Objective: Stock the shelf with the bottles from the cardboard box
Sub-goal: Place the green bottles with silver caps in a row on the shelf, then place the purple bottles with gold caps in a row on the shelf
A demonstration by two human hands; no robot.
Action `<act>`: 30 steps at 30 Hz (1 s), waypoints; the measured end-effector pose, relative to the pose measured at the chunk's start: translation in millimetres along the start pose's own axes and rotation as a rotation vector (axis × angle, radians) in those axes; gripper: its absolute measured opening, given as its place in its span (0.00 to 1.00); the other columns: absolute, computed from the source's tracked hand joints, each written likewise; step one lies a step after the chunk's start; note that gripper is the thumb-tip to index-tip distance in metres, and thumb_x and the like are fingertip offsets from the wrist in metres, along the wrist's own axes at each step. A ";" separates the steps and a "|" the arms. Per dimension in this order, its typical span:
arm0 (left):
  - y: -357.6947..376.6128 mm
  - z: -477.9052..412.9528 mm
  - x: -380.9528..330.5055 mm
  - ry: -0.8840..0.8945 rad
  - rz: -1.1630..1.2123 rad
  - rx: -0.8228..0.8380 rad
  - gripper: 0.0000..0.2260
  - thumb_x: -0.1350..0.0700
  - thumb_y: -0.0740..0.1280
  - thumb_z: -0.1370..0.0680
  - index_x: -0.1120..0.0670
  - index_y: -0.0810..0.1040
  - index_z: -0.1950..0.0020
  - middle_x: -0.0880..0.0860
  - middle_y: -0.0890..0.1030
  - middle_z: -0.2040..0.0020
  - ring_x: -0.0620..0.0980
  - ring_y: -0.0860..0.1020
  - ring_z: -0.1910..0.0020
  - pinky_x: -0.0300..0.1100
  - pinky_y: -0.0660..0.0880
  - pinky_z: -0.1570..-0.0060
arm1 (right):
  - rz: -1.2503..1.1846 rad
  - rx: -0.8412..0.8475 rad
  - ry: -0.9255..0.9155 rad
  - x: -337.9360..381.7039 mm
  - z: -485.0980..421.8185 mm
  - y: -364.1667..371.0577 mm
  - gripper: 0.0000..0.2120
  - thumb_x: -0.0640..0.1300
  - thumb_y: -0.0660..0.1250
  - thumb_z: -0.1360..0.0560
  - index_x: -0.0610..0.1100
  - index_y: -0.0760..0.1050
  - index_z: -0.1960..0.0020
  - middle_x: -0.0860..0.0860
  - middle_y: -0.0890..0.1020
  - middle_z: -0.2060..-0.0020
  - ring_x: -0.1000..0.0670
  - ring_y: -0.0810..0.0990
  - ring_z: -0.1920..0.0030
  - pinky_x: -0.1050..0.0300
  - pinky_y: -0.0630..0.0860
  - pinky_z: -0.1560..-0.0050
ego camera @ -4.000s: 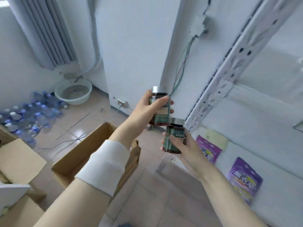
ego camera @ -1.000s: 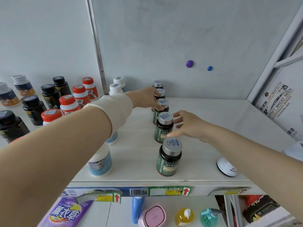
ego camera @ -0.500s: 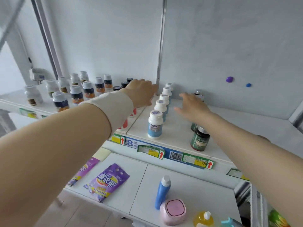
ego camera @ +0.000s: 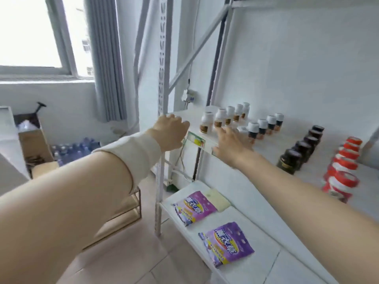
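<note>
Rows of bottles (ego camera: pixel 225 117) stand on the shelf (ego camera: pixel 270 144) from 1 to 3 o'clock, so stocking looks well underway. The left hand (ego camera: pixel 171 132) and right hand (ego camera: pixel 229 144) hover relaxed and empty at its front edge; the cardboard box (ego camera: pixel 33 140) at 9 o'clock may hold more.

Daylight floods in through the window (ego camera: pixel 30 31) at upper left, its panes washed white. A grey pleated curtain (ego camera: pixel 106 58) hangs just beside it on the right. Under the sill is a plain pale wall (ego camera: pixel 67 103). On the floor (ego camera: pixel 127 253), beige tiles with a soft sheen. Packed water bottles (ego camera: pixel 75 148) cluster at the wall's foot, a low open-framed rack (ego camera: pixel 131 206) nearby. A small wall box (ego camera: pixel 188 96) trails wires downward.
</note>
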State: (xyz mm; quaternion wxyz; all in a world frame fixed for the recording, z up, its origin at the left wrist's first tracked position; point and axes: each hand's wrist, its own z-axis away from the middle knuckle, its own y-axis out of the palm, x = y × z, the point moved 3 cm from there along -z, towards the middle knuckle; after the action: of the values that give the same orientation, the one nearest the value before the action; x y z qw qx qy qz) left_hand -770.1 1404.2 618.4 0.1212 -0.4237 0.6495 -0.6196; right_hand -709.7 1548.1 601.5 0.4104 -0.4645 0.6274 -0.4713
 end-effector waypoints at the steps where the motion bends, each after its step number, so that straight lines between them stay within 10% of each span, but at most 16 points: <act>1: 20.2 6.0 27.0 -0.020 0.001 0.039 0.21 0.51 0.62 0.22 0.57 0.65 0.31 0.57 0.72 0.36 0.57 0.72 0.36 0.47 0.69 0.40 | 0.014 0.023 -0.049 31.0 -16.9 11.0 0.23 0.48 0.57 0.22 0.41 0.61 0.30 0.41 0.67 0.32 0.40 0.65 0.33 0.47 0.64 0.35; 9: 181.8 26.1 197.3 -0.213 0.071 0.268 0.22 0.51 0.63 0.22 0.56 0.65 0.30 0.57 0.72 0.35 0.56 0.71 0.35 0.48 0.69 0.39 | 0.044 0.186 -0.313 210.0 -132.6 108.2 0.22 0.46 0.57 0.21 0.42 0.60 0.29 0.42 0.65 0.31 0.42 0.61 0.29 0.47 0.58 0.31; 30: 577.7 -62.4 385.9 -0.568 0.547 0.742 0.18 0.50 0.61 0.21 0.55 0.67 0.33 0.55 0.74 0.38 0.55 0.72 0.39 0.46 0.71 0.43 | 0.151 0.655 -0.661 389.5 -434.8 430.5 0.22 0.48 0.56 0.21 0.42 0.62 0.30 0.43 0.69 0.34 0.43 0.66 0.33 0.50 0.65 0.32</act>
State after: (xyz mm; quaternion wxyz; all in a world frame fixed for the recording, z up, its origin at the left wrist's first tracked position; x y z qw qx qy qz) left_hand -1279.9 1104.4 248.7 0.5906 -0.3187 0.4152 -0.6142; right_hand -1298.6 1315.2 247.9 0.7462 -0.3891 0.3134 -0.4399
